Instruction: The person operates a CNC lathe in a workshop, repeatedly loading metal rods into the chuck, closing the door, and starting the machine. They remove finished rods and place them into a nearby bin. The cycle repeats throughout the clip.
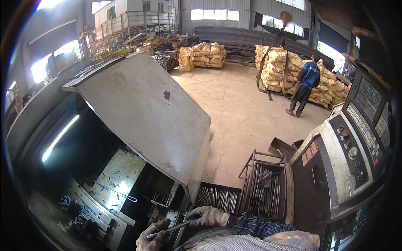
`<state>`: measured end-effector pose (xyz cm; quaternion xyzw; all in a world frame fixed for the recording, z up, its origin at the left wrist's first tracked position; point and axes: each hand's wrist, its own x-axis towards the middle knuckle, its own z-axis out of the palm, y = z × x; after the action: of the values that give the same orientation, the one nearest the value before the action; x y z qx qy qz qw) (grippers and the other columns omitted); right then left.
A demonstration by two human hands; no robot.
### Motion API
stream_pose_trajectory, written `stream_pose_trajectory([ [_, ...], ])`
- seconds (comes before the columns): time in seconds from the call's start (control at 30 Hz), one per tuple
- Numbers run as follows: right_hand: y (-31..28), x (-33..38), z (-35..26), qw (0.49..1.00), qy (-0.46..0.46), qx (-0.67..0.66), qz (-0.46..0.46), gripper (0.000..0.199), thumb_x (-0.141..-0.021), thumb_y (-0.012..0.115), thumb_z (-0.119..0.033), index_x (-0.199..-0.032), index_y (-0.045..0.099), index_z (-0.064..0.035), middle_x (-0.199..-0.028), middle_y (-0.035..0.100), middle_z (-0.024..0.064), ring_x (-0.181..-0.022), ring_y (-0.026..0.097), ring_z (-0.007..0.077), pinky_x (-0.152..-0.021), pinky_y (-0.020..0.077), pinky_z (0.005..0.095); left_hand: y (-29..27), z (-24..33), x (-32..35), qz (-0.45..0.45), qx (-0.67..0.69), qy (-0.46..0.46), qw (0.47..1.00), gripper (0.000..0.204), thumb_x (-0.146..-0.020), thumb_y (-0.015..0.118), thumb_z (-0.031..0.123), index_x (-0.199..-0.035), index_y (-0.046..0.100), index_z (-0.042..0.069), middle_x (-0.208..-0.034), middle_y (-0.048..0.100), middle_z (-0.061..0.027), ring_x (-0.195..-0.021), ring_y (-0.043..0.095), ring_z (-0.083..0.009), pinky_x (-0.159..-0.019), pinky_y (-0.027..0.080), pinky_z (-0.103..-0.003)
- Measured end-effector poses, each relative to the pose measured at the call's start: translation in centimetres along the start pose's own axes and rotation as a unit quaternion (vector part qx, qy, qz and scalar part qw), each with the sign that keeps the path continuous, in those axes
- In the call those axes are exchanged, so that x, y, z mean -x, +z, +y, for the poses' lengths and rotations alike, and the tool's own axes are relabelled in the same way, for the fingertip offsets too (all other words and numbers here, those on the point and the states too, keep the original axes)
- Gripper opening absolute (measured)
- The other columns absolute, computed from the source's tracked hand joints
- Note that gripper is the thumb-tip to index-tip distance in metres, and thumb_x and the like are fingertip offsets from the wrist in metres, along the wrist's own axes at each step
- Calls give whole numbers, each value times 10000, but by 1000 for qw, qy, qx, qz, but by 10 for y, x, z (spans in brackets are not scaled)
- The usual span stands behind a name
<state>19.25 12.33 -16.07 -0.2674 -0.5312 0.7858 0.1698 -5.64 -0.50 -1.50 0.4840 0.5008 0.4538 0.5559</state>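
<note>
A slim metal rod [178, 226] spans the gap between my two gloved hands, slightly tilted. My left hand [151, 237] is closed around its lower left end, in front of the open lathe. The fingers of my right hand [208, 218] close on the rod's other end, though that tip is partly hidden by the glove. Both gloves are grey knit and dirty. Inside the lathe, the chuck area [81, 224] is dark, and blue chips lie on a pale metal plate [119, 173].
The lathe's grey door [144, 100] stands beside the opening. Metal rods fill a tray [215, 197] and a rack [268, 190]. A control panel [354, 142] is on the right. Farther off, a person [307, 83] stands by stacked yellow sacks [274, 69] with lifting straps.
</note>
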Motion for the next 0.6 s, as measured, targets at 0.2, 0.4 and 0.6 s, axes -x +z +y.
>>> stream_pose_trajectory([
  [0.2, -4, -2, 8, 997, 11, -82, -11, 350, -1011, 635, -62, -1306, 573, 116, -1076, 719, 123, -872, 657, 101, -768, 546, 193, -1, 2, -1, 4, -15, -22, 1000, 358, -1045, 575, 172, -1384, 625, 66, -917, 622, 77, -703, 428, -13, -632, 370, -175],
  [0.4, -3, -4, 13, 999, 22, -38, 4, 381, -1000, 653, -61, -1336, 562, 94, -1078, 716, 140, -862, 668, 109, -755, 562, 202, -2, 2, 1, 9, -13, -44, 999, 355, -1039, 583, 168, -1379, 633, 78, -890, 619, 74, -703, 440, -19, -636, 380, -180],
  [0.6, -8, -8, 31, 990, -5, -138, -30, 401, -992, 672, -55, -1360, 573, 71, -990, 722, 83, -820, 661, 94, -685, 549, 203, 1, 4, 3, 0, 8, -16, 1000, 356, -1036, 580, 157, -1376, 632, 68, -1015, 664, 59, -751, 469, -19, -671, 406, -179],
])
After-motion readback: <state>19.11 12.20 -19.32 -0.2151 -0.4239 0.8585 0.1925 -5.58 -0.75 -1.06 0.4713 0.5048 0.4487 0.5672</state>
